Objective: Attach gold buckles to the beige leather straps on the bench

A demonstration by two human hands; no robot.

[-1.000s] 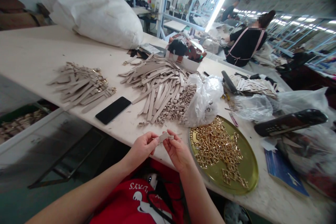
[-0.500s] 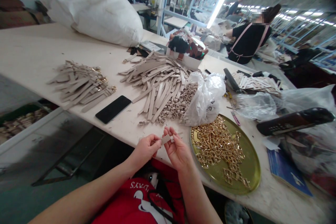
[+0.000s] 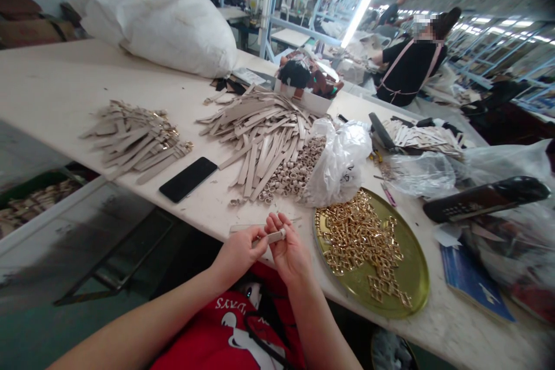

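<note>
My left hand [image 3: 241, 250] pinches a beige leather strap [image 3: 273, 237] between thumb and fingers. The strap's tip reaches a small beige loop [image 3: 283, 233] at my right hand [image 3: 289, 254]. That hand is palm up, its fingers partly stretched, with the loop held by the thumb against them. Whether the tip has passed through the loop is too small to tell. Beyond the hands lie a heap of small beige loops [image 3: 292, 176] and a fan of beige straps [image 3: 260, 127]. Gold buckles [image 3: 362, 237] lie on a round gold tray [image 3: 414, 283] to the right.
A black phone [image 3: 188, 180] lies left of the straps. Further left is a pile of straps with gold fittings [image 3: 139, 139]. A clear plastic bag [image 3: 340, 165], a black bottle-like object [image 3: 485, 199] and a blue booklet [image 3: 474, 283] are on the right. A person [image 3: 410, 66] works beyond the table.
The strap in my left hand has turned and its tip now meets the loop at my right hand. My right hand has shifted slightly left.
</note>
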